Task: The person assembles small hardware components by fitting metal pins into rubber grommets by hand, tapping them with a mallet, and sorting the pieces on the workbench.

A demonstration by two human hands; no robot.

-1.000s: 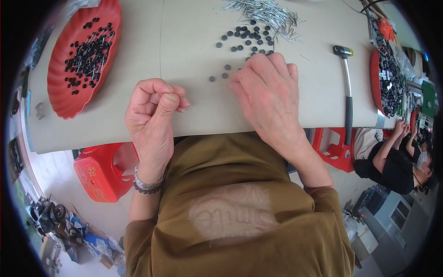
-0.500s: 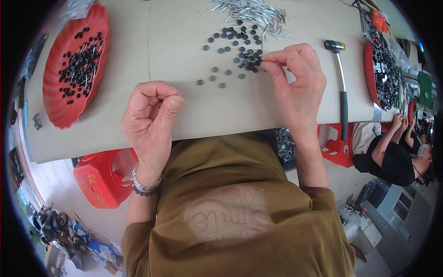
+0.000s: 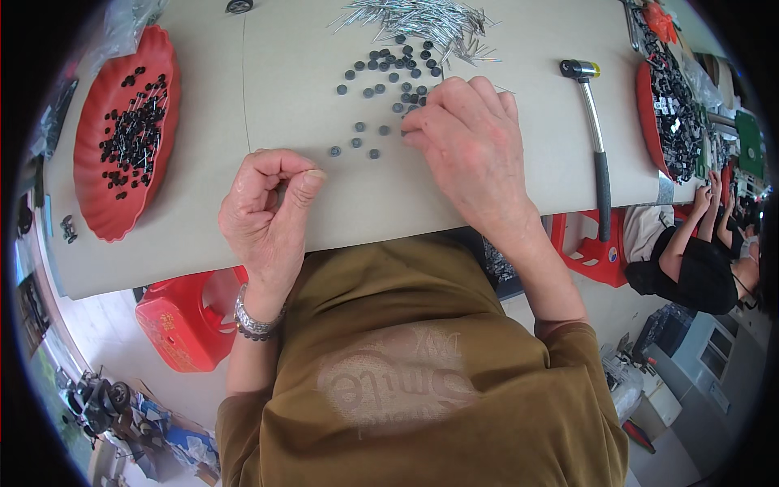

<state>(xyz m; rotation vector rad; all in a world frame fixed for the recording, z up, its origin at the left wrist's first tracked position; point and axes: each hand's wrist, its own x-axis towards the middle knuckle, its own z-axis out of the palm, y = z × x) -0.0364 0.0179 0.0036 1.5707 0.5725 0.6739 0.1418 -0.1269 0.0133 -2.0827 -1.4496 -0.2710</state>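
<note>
My left hand [image 3: 272, 195] hovers above the near part of the table, thumb and forefinger pinched together; whatever they may hold is too small to make out. My right hand [image 3: 471, 146] reaches in among small round black caps [image 3: 393, 77] scattered on the table. Its thumb and forefinger close on one cap, mostly hidden by the fingertips, and the hand covers part of the cluster. Several loose caps [image 3: 357, 143] lie between my two hands. Beyond them is a heap of thin silvery metal pins [image 3: 430, 24].
A red scalloped tray [image 3: 85, 154] at left holds pins with black caps. At right lie a hammer [image 3: 599, 154] and another red tray [image 3: 647, 122] full of dark small parts. Red stools [image 3: 174, 329] stand below the table edge. Another person [image 3: 690, 264] sits at far right.
My right hand has moved left and turned palm down, from the dense cluster to a cap nearer my left hand. My left hand keeps its pinch. The whole view has shifted slightly.
</note>
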